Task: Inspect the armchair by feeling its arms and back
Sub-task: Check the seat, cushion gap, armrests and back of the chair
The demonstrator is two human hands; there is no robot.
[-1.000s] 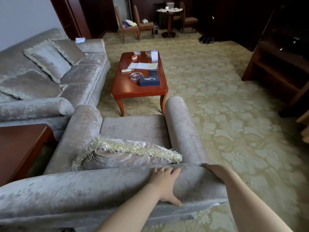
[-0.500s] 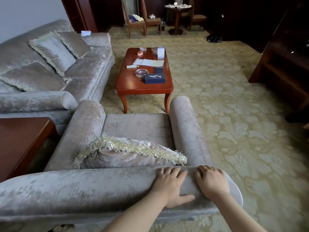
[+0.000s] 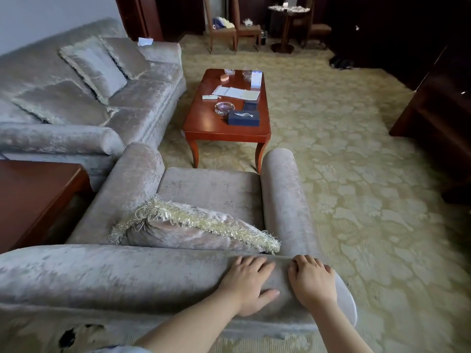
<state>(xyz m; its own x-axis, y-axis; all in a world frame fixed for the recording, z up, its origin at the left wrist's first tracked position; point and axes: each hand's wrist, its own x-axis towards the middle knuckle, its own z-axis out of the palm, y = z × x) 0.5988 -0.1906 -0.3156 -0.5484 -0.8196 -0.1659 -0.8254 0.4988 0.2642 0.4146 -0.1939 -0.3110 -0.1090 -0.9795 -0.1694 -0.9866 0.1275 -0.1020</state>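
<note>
Resting flat on the armchair (image 3: 211, 192) back, lower centre: left hand (image 3: 246, 286), fingers spread wide. Right hand (image 3: 312, 280) beside it, fingers curled over the top edge.

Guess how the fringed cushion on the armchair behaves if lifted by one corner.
Likely floppy: the cushion slumps against the armchair back with a soft, rounded belly. Probably light for its size, being plump fabric. The velvety cover should grip well, though the loose fringe may snag.

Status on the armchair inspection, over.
Left hand and right hand side by side on armchair back, right end. Left armrest, right armrest untouched. Fringed cushion inside back, not blocking.
</note>
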